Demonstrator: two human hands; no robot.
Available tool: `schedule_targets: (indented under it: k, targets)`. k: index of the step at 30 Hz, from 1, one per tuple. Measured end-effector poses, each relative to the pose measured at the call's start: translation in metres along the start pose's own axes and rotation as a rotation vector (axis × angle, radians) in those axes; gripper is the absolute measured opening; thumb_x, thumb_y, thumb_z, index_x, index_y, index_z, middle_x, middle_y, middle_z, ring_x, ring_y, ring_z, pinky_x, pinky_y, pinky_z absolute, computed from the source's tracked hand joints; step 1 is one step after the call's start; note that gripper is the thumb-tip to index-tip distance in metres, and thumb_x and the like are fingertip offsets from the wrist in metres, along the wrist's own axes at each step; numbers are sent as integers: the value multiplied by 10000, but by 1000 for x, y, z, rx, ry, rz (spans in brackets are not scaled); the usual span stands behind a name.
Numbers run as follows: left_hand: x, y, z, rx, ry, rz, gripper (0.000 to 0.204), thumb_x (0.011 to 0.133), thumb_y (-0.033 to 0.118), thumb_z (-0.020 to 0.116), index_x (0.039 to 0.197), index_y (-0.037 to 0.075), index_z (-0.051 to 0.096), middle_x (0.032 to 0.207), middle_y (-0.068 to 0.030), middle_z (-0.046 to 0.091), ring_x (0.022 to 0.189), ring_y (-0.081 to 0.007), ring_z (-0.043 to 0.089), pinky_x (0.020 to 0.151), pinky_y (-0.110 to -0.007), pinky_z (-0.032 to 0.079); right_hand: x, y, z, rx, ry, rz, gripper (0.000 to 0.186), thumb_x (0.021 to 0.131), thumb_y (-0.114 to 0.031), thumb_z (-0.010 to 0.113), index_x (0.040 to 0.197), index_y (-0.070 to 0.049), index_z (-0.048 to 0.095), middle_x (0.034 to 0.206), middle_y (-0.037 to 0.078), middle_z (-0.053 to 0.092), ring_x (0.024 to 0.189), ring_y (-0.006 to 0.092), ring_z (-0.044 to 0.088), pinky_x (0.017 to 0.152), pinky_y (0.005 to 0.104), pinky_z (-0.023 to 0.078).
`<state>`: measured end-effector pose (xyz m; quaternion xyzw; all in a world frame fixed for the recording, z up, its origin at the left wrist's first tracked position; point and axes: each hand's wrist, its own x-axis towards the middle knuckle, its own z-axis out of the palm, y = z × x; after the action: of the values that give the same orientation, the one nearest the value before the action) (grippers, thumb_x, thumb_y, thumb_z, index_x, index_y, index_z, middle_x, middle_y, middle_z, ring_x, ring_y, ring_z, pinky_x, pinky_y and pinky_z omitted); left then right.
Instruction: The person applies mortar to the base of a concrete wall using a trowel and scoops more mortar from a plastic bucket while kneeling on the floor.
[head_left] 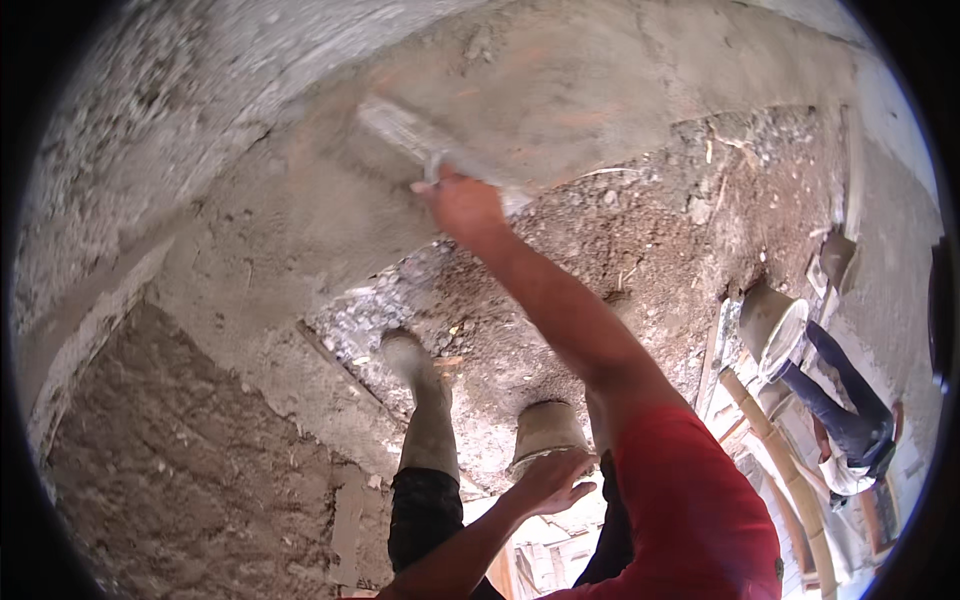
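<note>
My right hand is closed on the handle of a long flat plastering trowel. The trowel is blurred and lies against the smeared grey-brown plaster. At the lower middle, my left hand has its fingers apart and nothing visible in them. It overlaps the rim of a mud-coated bucket between my legs; whether it touches the bucket, I cannot tell. My right arm in its red sleeve stretches up across the view, while my left forearm comes in low.
Loose soil and rubble spread below the plaster band. A rough brown earth patch lies at the left. On the right are another bucket, a bamboo pole and another person in dark trousers.
</note>
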<state>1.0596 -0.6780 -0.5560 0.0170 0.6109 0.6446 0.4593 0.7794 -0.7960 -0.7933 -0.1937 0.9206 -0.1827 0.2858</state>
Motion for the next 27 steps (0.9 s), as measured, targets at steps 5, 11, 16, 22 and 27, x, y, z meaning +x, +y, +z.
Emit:
schedule_targets:
  k: [5, 11, 16, 22, 27]
  targets:
    - [-14, 4, -1, -74, 73, 14, 418, 900, 304, 610, 1247, 81, 545, 1223, -159, 583, 1116, -357, 575, 943, -472, 460, 69, 196, -77, -160, 364, 332, 479, 957, -468, 457, 907, -33, 650, 733, 144, 653, 651, 298, 634, 592, 436, 486]
    - [-54, 6, -6, -105, 277, 97, 454, 854, 299, 673, 1222, 72, 535, 1081, -136, 594, 922, -311, 618, 783, -452, 491, 106, 98, -61, -148, 329, 206, 634, 958, -563, 394, 879, 4, 664, 857, 247, 678, 859, 407, 667, 733, 490, 497]
    - [-75, 13, -40, 11, 194, 88, 364, 900, 303, 629, 1106, 14, 548, 990, -135, 603, 900, -272, 624, 725, -435, 498, 38, -84, 74, 44, 313, 250, 492, 956, -490, 440, 990, -35, 626, 847, 239, 669, 804, 398, 668, 685, 521, 492]
    - [-70, -19, 14, -173, 455, 259, 291, 858, 305, 627, 989, 47, 594, 899, -134, 603, 849, -294, 615, 682, -443, 484, -43, -340, 234, 267, -29, 71, 324, 919, -309, 559, 1050, -16, 607, 918, 152, 684, 791, 302, 668, 694, 406, 539]
    - [-77, -20, 23, -252, 603, 319, 242, 823, 305, 625, 892, 74, 632, 824, -133, 603, 807, -312, 608, 647, -450, 472, -49, -292, 281, 68, -4, -155, 268, 917, -288, 566, 935, -30, 638, 830, 111, 665, 778, 264, 647, 724, 424, 518]
